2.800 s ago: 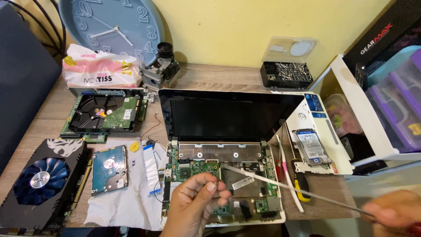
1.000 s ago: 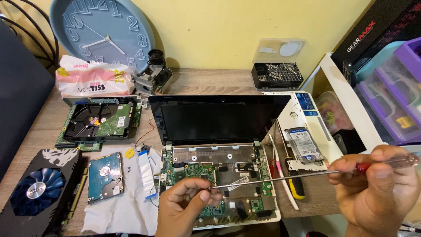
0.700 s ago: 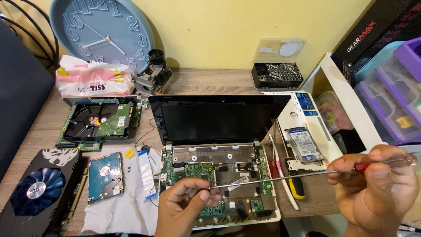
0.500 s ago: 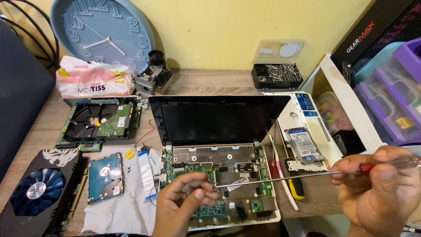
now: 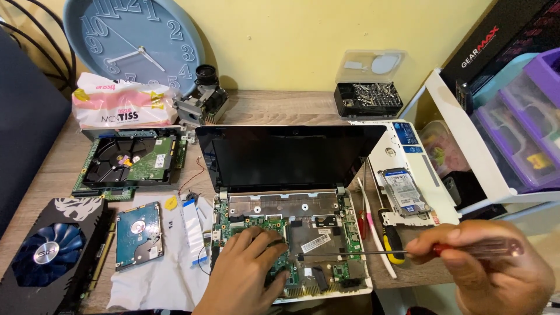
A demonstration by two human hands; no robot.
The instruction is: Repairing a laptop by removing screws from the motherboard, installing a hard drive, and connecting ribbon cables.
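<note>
Your left hand (image 5: pixel 248 274) lies flat, fingers spread and holding nothing, fingertips pressing the green circuit board (image 5: pixel 274 245) inside the one opened laptop (image 5: pixel 291 233); that board looks thin, stiff and fragile, so steady it by its edges, off the chips. Your right hand (image 5: pixel 496 274) pinches the one red-handled screwdriver (image 5: pixel 408 252), light, rigid and smooth, its long shaft reaching left to just right of your left fingertips. Left of those fingers I count two bare hard drives, right of them one.
</note>
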